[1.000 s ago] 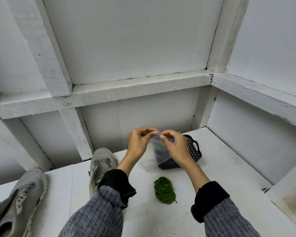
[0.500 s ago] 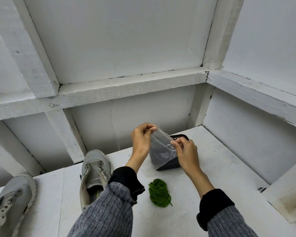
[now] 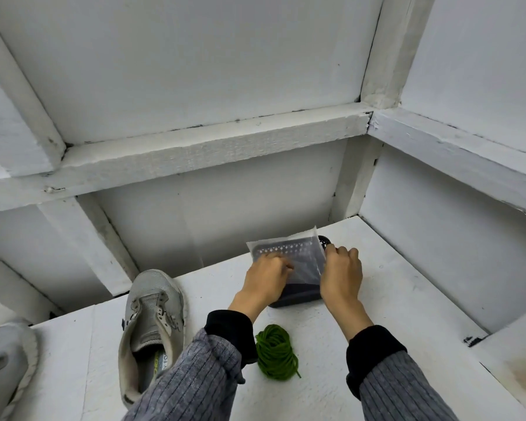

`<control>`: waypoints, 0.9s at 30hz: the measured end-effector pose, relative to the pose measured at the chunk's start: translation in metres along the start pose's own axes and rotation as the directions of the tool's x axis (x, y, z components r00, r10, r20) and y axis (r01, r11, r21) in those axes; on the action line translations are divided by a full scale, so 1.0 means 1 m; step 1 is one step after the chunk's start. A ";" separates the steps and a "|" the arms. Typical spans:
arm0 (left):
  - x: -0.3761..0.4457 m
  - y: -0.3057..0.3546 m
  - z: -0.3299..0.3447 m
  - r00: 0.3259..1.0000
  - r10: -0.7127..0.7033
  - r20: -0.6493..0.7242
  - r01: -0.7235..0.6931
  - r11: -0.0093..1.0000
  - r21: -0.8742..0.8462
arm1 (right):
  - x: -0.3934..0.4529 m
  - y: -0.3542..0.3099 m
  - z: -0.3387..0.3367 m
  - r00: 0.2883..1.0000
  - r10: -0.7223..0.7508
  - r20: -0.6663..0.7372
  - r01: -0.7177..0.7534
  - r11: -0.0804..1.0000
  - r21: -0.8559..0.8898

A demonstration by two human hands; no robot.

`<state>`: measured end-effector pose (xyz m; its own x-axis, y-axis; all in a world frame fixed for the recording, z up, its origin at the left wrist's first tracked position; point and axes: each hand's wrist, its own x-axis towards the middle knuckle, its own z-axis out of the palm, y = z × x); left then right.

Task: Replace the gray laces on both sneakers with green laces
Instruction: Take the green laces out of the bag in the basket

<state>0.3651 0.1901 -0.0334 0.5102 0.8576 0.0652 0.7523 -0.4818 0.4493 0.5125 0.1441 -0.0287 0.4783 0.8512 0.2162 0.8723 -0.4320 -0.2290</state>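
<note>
A coil of green laces [image 3: 276,353] lies on the white table between my forearms. A grey sneaker [image 3: 152,323] without laces stands to its left, toe pointing away. A second grey sneaker [image 3: 5,366] shows partly at the left edge. My left hand [image 3: 268,279] and my right hand [image 3: 342,273] both hold a clear plastic bag [image 3: 289,249] over a small dark perforated basket [image 3: 298,294]. The right hand pinches the bag's right edge. The left hand's fingers curl on the bag's lower left part.
The white table [image 3: 407,299] sits in a corner of white walls with thick white beams. A ledge [image 3: 516,354] rises at the right. A small black mark [image 3: 471,340] lies near the ledge.
Both hands have lowered the clear bag from chest height down onto the dark basket. The view has tilted down slightly.
</note>
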 end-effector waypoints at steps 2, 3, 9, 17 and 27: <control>0.006 0.001 0.005 0.996 -0.012 0.094 0.014 1.000 -0.019 | 0.003 0.000 0.004 0.999 -0.042 -0.012 0.042 0.999 0.013; 0.009 0.001 0.008 0.996 -0.019 0.092 0.020 1.000 -0.002 | 0.007 0.000 0.008 0.997 -0.078 0.004 0.077 0.994 0.078; 0.024 -0.011 0.008 1.000 -0.013 -0.006 0.014 0.889 0.458 | 0.029 0.003 0.030 0.896 -0.255 0.363 0.155 0.947 0.282; 0.030 -0.012 0.017 0.981 -0.054 0.188 -0.068 0.806 0.588 | 0.044 0.002 0.038 0.806 -0.203 0.556 0.134 0.977 0.164; -0.009 -0.028 -0.022 0.986 -0.102 -0.134 0.124 0.978 0.167 | -0.001 -0.015 0.005 0.960 -0.163 0.226 0.032 0.870 0.492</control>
<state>0.3300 0.1998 -0.0266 0.3704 0.9186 0.1376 0.8686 -0.3950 0.2990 0.4990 0.1512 -0.0301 0.2941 0.9553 0.0302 0.7244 -0.2021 -0.6591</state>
